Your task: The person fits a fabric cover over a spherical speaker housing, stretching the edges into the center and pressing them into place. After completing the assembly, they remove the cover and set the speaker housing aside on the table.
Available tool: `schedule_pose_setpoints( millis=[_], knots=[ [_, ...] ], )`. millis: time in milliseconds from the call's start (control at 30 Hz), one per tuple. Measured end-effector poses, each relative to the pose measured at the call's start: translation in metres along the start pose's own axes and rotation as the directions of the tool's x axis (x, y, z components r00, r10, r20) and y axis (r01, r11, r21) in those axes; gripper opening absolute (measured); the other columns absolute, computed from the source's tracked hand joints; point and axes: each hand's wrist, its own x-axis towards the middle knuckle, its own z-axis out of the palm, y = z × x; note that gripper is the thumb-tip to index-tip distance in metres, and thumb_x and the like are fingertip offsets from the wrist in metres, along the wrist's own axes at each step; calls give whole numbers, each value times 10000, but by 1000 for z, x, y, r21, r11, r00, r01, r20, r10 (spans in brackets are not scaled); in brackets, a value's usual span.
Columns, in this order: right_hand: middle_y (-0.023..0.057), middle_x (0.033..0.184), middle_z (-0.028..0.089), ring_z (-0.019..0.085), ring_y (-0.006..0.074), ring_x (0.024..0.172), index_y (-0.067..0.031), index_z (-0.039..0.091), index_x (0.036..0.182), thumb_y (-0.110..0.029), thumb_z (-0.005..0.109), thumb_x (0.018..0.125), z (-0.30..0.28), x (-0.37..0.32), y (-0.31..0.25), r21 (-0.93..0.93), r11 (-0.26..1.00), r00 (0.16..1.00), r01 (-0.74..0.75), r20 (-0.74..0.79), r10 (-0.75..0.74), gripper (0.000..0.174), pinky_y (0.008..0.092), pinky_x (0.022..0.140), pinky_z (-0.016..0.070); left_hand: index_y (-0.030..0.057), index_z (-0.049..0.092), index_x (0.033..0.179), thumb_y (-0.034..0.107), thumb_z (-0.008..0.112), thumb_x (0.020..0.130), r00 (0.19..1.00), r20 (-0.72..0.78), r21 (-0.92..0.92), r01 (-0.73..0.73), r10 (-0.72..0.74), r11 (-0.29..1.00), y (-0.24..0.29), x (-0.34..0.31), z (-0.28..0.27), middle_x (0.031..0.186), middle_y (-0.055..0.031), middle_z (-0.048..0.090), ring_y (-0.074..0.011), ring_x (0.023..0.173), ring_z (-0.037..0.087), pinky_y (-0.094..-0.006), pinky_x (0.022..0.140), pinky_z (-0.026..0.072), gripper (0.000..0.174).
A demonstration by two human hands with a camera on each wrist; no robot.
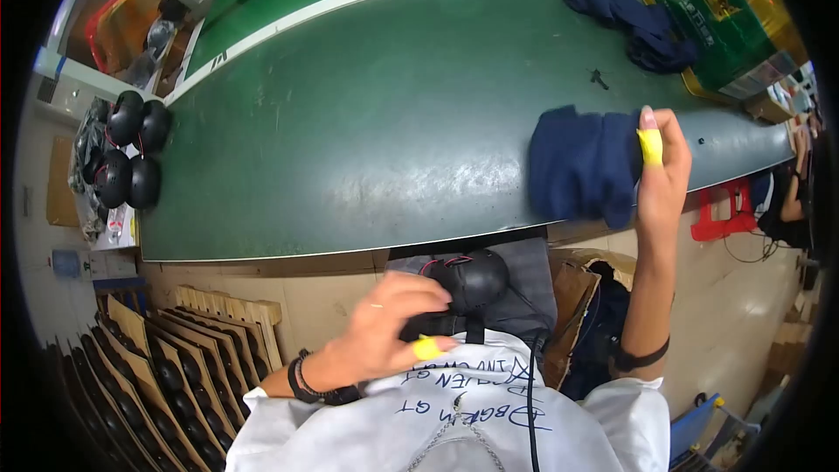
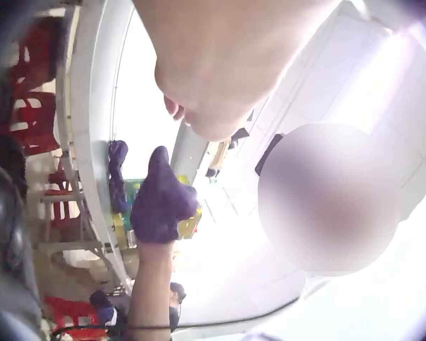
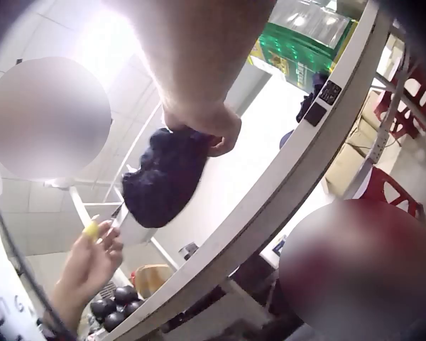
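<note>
My right hand point(image 1: 666, 166) grips a dark blue cloth point(image 1: 578, 166) by its right edge, over the front edge of the green table. Yellow tape wraps the thumb. In the right wrist view the bunched cloth point(image 3: 167, 177) hangs from that hand's fingers. My left hand point(image 1: 384, 323) is in front of my chest with loosely bent fingers and nothing in them, a yellow-taped thumb apart from the fingers. Its fingertips are near a black dome-shaped part point(image 1: 481, 280) with a red wire, which lies on my lap.
Another dark blue cloth point(image 1: 642, 26) lies beside a green box point(image 1: 730, 17) on the green table point(image 1: 350, 105). Black domes point(image 1: 127, 118) stand at the table's left end. Cardboard-divided rows of black domes point(image 1: 175, 376) are on the left floor; an open carton point(image 1: 577, 297) stands to the right.
</note>
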Motion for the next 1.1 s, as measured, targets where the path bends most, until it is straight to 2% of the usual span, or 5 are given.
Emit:
schedule_pose_setpoints(
  millis=[167, 333, 500, 767, 1100],
  knots=[
    [108, 1160, 629, 593, 220, 1092, -27, 603, 1234, -292, 667, 1012, -5, 9, 31, -598, 795, 967, 99, -132, -220, 352, 344, 944, 464, 46, 380, 1517, 346, 877, 767, 927, 231, 301, 222, -297, 927, -52, -17, 73, 1525, -251, 320, -449, 1354, 381, -527, 1148, 365, 949],
    [144, 1377, 571, 528, 294, 1286, -17, 529, 1384, -286, 729, 952, -15, -34, 0, -576, 802, 938, 161, -164, -306, 547, 441, 1063, 415, 61, 415, 1536, 256, 857, 756, 921, 271, 186, 236, -280, 954, -54, -6, 67, 1381, -169, 528, -393, 1276, 486, -493, 1104, 419, 917],
    [227, 1474, 493, 496, 388, 1364, -33, 526, 1443, -428, 952, 672, -12, -103, -38, -20, 990, 710, 142, 699, -87, 965, 461, 1124, 417, 44, 350, 1574, 323, 848, 797, 844, 403, -200, 459, -355, 865, 15, 22, -5, 1417, -221, 499, -392, 1288, 509, -456, 1101, 410, 964],
    [286, 1404, 569, 564, 406, 1315, 35, 504, 1451, -266, 732, 936, 73, -81, -45, 46, 995, 929, -91, 364, 68, 639, 416, 1111, 422, -18, 372, 1543, 310, 640, 989, 930, -297, -313, 121, -218, 942, 1, 67, -27, 1587, -209, 365, -314, 1509, 307, -439, 1244, 199, 698],
    [185, 1385, 562, 546, 340, 1240, 14, 525, 1388, -237, 685, 952, 102, -41, -37, -380, 886, 961, 267, 173, -216, 528, 433, 1082, 394, 57, 449, 1428, 681, 384, 1026, 928, -149, -969, -206, -342, -139, -14, 65, -27, 1332, -119, 544, -225, 1176, 552, -345, 985, 478, 745]
  ],
)
